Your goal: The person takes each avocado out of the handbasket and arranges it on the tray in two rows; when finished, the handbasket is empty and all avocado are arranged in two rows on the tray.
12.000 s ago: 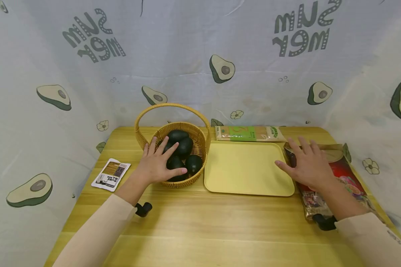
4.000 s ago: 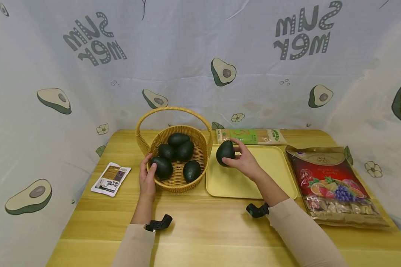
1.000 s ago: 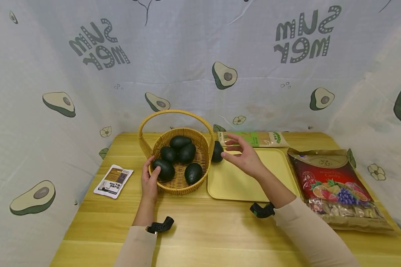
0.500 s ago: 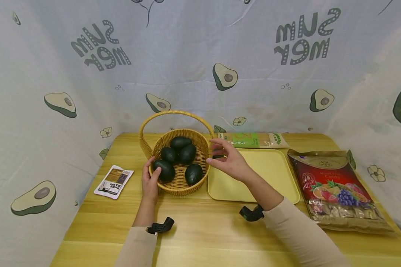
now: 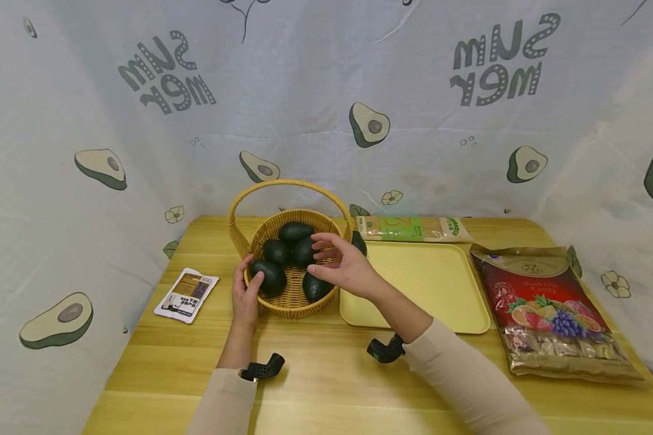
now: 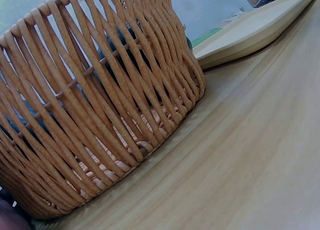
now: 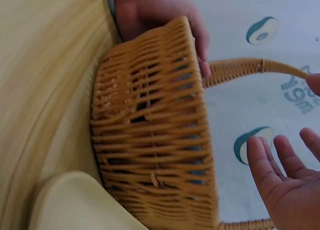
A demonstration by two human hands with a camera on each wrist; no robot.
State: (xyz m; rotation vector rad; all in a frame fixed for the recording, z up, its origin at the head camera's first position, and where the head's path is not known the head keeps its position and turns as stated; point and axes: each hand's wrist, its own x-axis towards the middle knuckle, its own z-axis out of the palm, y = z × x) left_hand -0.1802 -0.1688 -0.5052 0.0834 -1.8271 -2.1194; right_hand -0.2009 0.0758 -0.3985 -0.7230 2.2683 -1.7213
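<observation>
A wicker basket (image 5: 292,311) with a tall hoop handle holds several dark avocados (image 5: 295,232). My left hand (image 5: 246,299) grips the basket's left rim, its thumb over the rim beside the nearest avocado (image 5: 272,279). Over the basket's right side hovers my right hand (image 5: 345,269), fingers loosely bent and apart, holding nothing; it partly hides two avocados. Another avocado (image 5: 359,243) is at the left end of the yellow tray (image 5: 419,284), mostly behind the basket handle and my right hand. The right wrist view shows the right fingers (image 7: 290,160) spread beside the basket rim.
Behind the tray lies a pack of noodles (image 5: 413,229). A large red candy bag (image 5: 549,308) lies right of the tray. On the left is a small white packet (image 5: 186,296). A printed cloth (image 5: 315,90) hangs behind the wooden table (image 5: 326,374).
My right hand held an avocado over the tray, then released it at the tray's left end. Since then it has moved left over the basket. My left hand has stayed on the rim.
</observation>
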